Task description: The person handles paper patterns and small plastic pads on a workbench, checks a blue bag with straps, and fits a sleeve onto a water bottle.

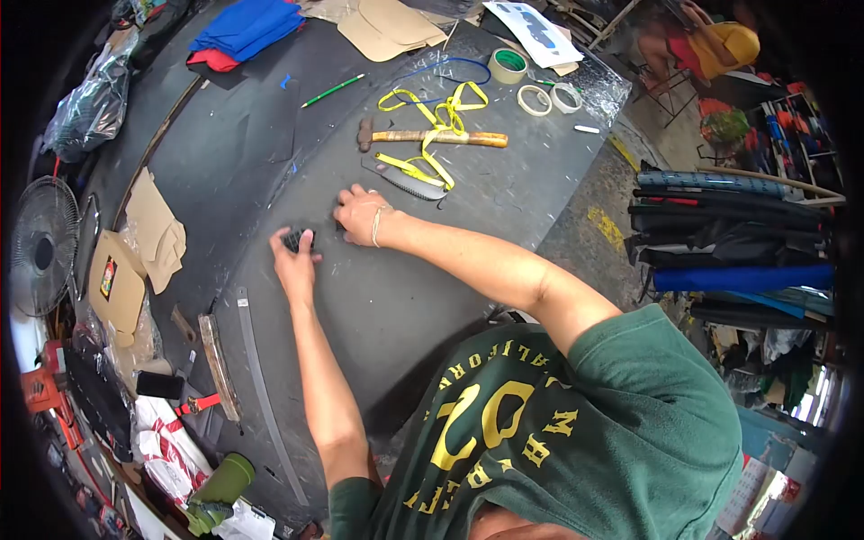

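My left hand [295,263] is closed around a small black object [294,238] just above the dark work table [396,297]. Its exact kind is too small to make out. To the right and slightly farther away, my right hand [362,216] rests on the table with fingers curled; a dark bit shows beneath them, and what they grip is hidden. Beyond the right hand lie a cutter with a grey blade [409,183], a tangled yellow tape measure [441,117] and a hammer [477,139] with a wooden handle.
A green pencil [333,91], tape rolls [509,65] and blue cloth [247,29] lie toward the back. Along the left are a metal ruler [265,387], cardboard pieces [155,229] and a fan [43,247]. Rolled materials [738,277] are stacked right; another person sits behind them.
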{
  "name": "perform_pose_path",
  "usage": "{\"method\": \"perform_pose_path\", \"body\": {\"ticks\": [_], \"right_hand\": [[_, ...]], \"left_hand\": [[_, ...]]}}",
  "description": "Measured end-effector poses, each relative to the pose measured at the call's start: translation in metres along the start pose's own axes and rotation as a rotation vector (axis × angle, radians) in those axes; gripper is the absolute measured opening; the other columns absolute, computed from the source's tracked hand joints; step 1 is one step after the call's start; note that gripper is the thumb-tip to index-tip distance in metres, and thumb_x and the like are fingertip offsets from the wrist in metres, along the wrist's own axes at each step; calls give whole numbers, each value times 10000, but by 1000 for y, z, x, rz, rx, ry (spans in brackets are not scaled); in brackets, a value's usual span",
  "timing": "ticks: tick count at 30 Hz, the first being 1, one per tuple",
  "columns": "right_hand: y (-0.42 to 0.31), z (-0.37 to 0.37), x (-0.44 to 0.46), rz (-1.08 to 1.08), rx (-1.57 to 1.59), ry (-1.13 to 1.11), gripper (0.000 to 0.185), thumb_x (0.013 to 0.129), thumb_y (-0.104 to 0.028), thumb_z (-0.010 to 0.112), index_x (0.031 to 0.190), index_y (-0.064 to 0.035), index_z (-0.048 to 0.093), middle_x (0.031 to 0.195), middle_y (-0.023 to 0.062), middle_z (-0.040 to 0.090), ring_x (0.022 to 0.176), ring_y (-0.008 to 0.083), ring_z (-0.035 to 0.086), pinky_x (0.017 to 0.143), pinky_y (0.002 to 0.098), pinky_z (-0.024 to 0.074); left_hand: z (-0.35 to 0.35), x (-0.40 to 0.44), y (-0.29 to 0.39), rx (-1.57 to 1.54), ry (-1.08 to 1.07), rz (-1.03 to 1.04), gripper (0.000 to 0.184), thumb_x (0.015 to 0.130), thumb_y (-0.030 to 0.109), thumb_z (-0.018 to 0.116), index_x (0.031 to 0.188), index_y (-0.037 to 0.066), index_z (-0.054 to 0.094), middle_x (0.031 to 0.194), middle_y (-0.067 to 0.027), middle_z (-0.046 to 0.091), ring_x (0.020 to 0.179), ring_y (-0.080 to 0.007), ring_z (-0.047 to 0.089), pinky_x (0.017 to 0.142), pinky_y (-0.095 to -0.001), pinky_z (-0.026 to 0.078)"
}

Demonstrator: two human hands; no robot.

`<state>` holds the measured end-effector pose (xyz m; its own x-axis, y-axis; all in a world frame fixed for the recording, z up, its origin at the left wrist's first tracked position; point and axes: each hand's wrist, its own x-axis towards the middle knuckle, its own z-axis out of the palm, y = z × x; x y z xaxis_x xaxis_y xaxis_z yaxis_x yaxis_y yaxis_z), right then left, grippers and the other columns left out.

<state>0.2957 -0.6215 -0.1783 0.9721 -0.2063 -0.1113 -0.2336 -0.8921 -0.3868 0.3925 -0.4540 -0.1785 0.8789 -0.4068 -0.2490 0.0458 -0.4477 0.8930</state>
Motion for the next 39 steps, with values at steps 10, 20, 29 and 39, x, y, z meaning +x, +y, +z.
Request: {"method": "perform_pose_path", "body": {"ticks": [10, 20, 29, 39], "right_hand": [[32, 15, -18, -176, 368, 83, 203, 771, -32, 692, 968, -2, 652, 1095, 201, 576, 1062, 392, 599, 922, 478, 516], [318, -104, -179, 211, 487, 447, 369, 706, -232, 866, 946, -18, 683, 942, 186, 656, 916, 343, 662, 817, 430, 528], [412, -133, -225, 410, 368, 363, 366, 827, -296, 799, 1025, -8, 690, 1013, 218, 668, 983, 394, 651, 855, 443, 514], [417, -121, -239, 318, 427, 545, 229, 890, -219, 719, 1072, -83, 744, 973, 153, 675, 1005, 367, 635, 898, 443, 497]], "left_hand": [[34, -92, 1, -599, 218, -52, 466, 985, 163, 675, 1346, 1, 430, 1139, -139, 550, 769, -194, 662, 635, -288, 585], [271, -154, 76, -348, -328, -159, 461, 893, 111, 765, 1295, 17, 561, 1107, -154, 680, 756, -219, 730, 558, -268, 586], [442, -79, 135, 198, -267, 492, 363, 870, 238, 779, 1135, 15, 671, 918, -201, 705, 804, -267, 707, 745, -397, 549], [429, -72, 132, 77, -364, 206, 428, 855, 161, 781, 1233, 23, 637, 910, -154, 712, 782, -319, 710, 779, -408, 563]]}}
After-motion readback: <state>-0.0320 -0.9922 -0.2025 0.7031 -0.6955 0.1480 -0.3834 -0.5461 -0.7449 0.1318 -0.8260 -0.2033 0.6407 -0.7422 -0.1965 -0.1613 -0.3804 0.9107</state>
